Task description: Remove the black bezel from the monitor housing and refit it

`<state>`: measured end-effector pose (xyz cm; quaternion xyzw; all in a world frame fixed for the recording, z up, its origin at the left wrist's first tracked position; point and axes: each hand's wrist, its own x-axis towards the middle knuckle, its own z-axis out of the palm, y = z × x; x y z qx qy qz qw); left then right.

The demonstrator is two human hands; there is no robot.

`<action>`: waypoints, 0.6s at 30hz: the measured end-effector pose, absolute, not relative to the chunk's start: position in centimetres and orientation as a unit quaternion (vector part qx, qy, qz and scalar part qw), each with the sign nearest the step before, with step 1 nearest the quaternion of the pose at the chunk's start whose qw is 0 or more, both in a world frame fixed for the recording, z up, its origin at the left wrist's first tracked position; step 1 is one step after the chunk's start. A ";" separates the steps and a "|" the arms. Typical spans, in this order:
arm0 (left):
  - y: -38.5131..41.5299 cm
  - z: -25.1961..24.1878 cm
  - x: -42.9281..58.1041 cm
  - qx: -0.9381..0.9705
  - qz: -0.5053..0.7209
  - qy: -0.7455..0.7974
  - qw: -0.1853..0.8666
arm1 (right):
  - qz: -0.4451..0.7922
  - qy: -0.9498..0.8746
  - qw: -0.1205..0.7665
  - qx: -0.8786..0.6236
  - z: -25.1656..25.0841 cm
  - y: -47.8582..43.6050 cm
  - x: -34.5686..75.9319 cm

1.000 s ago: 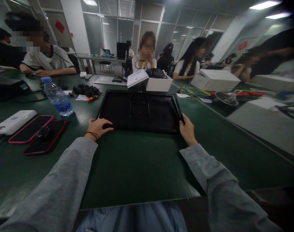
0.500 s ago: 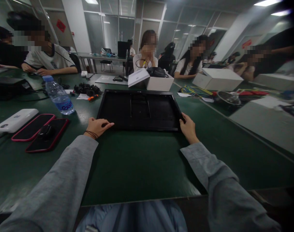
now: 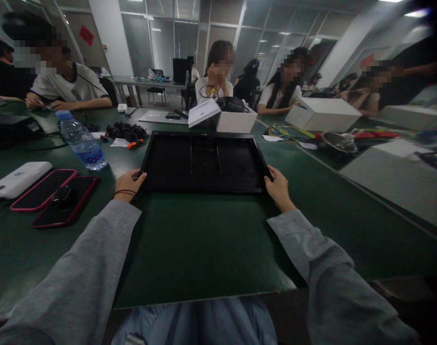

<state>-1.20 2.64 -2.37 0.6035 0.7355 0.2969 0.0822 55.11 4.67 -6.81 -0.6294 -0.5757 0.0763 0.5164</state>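
A black rectangular monitor casing (image 3: pixel 168 160) lies face up on the green table, its raised rim surrounding a dark recessed inside. Two thin upright lines and a smaller rectangle show in its middle. My left hand (image 3: pixel 127 185) grips the near left corner, thumb on top of the rim and fingers largely hidden behind it. At the near right corner, my right hand (image 3: pixel 279 188) is closed around the side rim, thumb on the upper edge.
To the left stand a water bottle (image 3: pixel 84 143), a white device (image 3: pixel 22 178) and two red-edged phones (image 3: pixel 48 189), one with a black object on it. Black cables (image 3: pixel 125 130) lie beyond. White boxes (image 3: pixel 236 122) stand behind the casing and at right. Several people sit around.
My left hand has shifted left and slightly up, from the near edge onto the corner of the casing. The right hand keeps its hold. The view has moved slightly.
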 end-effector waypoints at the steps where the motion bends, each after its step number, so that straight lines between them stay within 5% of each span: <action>1: 2.6 -2.3 -1.2 0.602 0.294 0.738 0.079 | 0.077 -0.578 0.516 -0.628 -6.8 4.7 55.0; 12: 2.5 -2.4 -2.5 0.569 0.319 0.754 0.077 | 0.179 -0.581 0.526 -0.595 -6.3 4.8 54.4; 18: 2.2 -2.3 -2.1 0.582 0.302 0.753 0.063 | 0.135 -0.591 0.516 -0.605 -6.4 4.9 54.3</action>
